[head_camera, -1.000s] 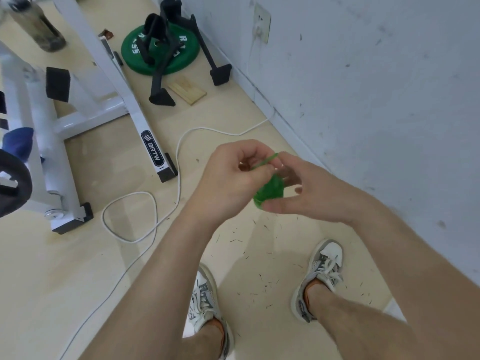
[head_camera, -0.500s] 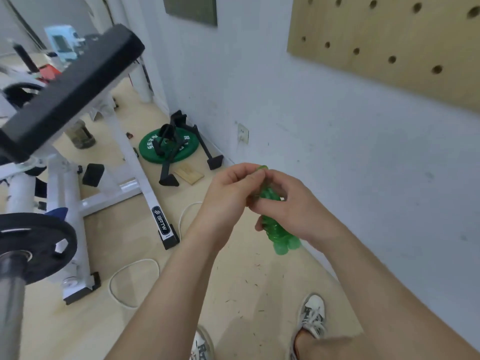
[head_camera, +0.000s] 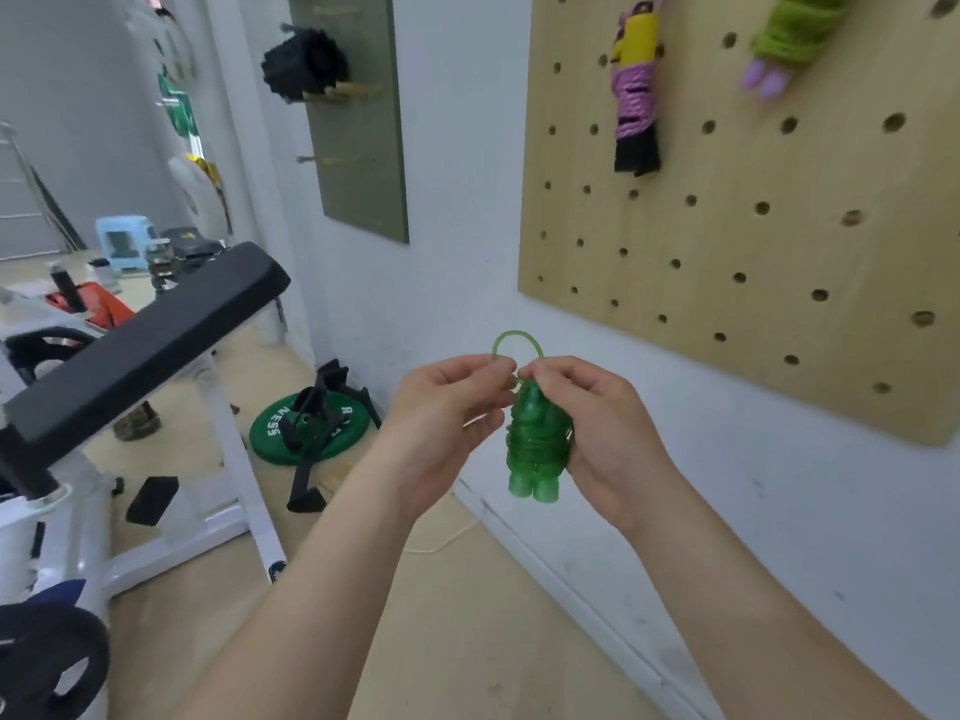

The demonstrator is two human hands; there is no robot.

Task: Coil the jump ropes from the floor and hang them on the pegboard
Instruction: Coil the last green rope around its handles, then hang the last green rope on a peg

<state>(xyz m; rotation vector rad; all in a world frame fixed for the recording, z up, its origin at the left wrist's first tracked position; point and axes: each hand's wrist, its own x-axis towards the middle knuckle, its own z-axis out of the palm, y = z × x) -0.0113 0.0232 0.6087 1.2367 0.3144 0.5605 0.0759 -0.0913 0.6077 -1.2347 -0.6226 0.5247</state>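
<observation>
While in right hand [head_camera: 610, 433], green jump rope [head_camera: 535, 441]; plate [head_camera: 270, 439] perhaps "NESS".

- Green jump rope [head_camera: 537, 439]: translucent, wound into a tight upright bundle with two handle ends pointing down. A small loop [head_camera: 517, 340] arches from its top. It is held between the left hand [head_camera: 447, 423] and right hand [head_camera: 608, 433].
- Pegboard [head_camera: 727, 262]: pale wood with round holes, at 2 o'clock from the bundle.
- Pink jump rope [head_camera: 634, 96]: coiled, hanging on the pegboard at 12 o'clock.
- Lime jump rope [head_camera: 789, 28]: coiled, lilac ends down, at 1 o'clock.
</observation>
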